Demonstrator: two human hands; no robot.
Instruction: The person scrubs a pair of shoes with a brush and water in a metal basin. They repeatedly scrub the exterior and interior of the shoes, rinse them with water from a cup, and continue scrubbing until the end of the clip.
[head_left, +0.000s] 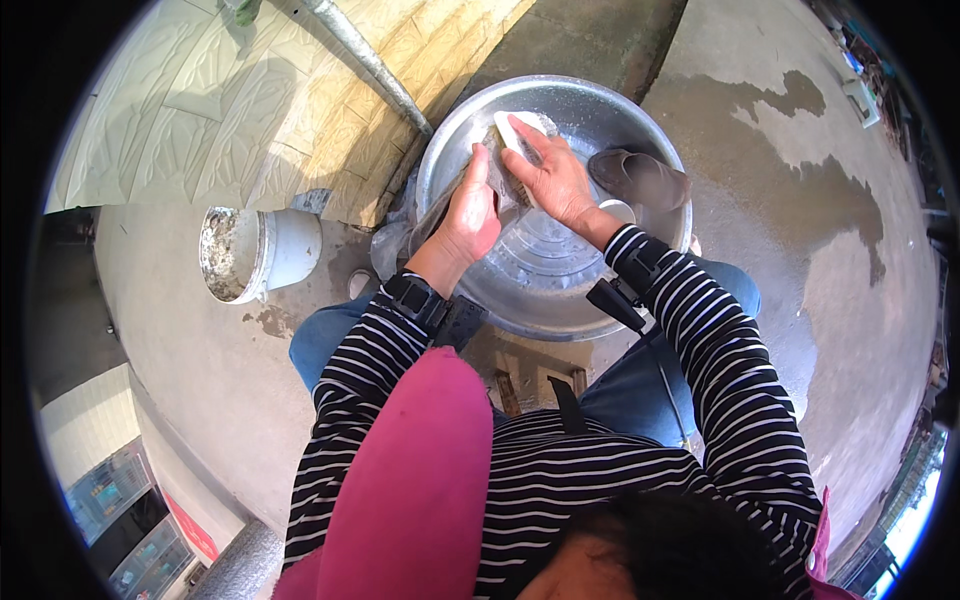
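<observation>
A wide metal basin (547, 300) stands before me, between my knees. Over its far left part, my left hand (474, 214) grips a wet brown-grey shoe (504, 176), its thumb pointing up. My right hand (551, 176) holds a white brush (508, 133) against this shoe; the bristles are mostly hidden under the hand. Another brown shoe (637, 178) leans on the basin's right wall. Beside my right wrist, partly covered by it, is a small white cup-like container (619, 210). A little water glistens on the basin floor.
Left of the basin, a dirty white bucket (289, 240) lies on its side on the concrete. A metal pipe (367, 60) runs along the tiled wall (300, 112) to the basin's far left. Clear plastic sheeting (390, 247) touches the basin's left side. Wet patches (840, 195) mark the ground at right.
</observation>
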